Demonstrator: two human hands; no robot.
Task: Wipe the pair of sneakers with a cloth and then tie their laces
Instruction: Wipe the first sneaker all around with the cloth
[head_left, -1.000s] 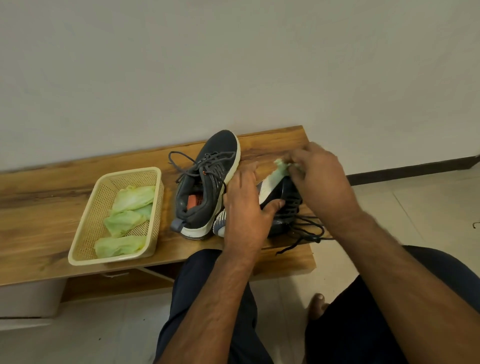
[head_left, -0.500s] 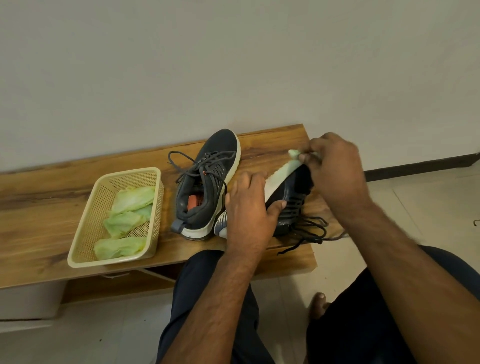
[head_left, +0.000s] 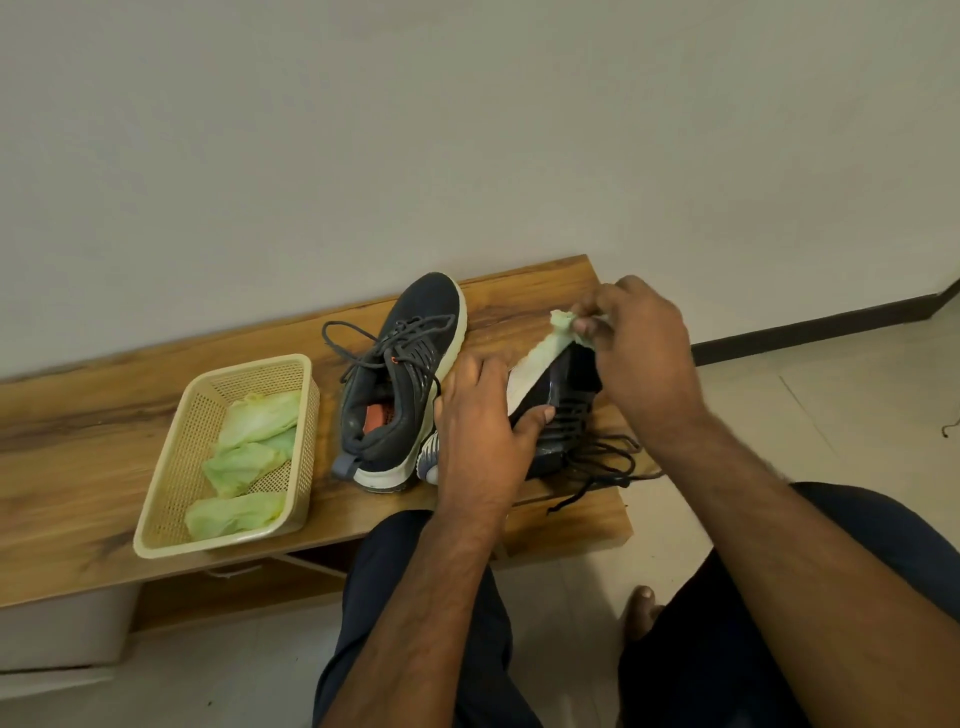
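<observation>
Low wooden bench (head_left: 78, 441) against the wall, person seated before it. Cream mesh basket (head_left: 171, 467) at left holds three folded green cloths (head_left: 236, 512). One dark sneaker (head_left: 400, 384) stands upright mid-bench, laces loose and sprawled. Second sneaker (head_left: 561, 410) lies tipped on its side just right of it, pale sole turned up; left hand (head_left: 483, 436) wraps its heel end, thumb pressed on the upper. Right hand (head_left: 639, 358) pinches a small green cloth (head_left: 563, 325) at the toe of the sole. Trailing laces (head_left: 597, 467) hang over the bench edge. Risk, by my reading: a hard wipe could twist the tipped shoe out of the left hand's grip, or snag those laces.
</observation>
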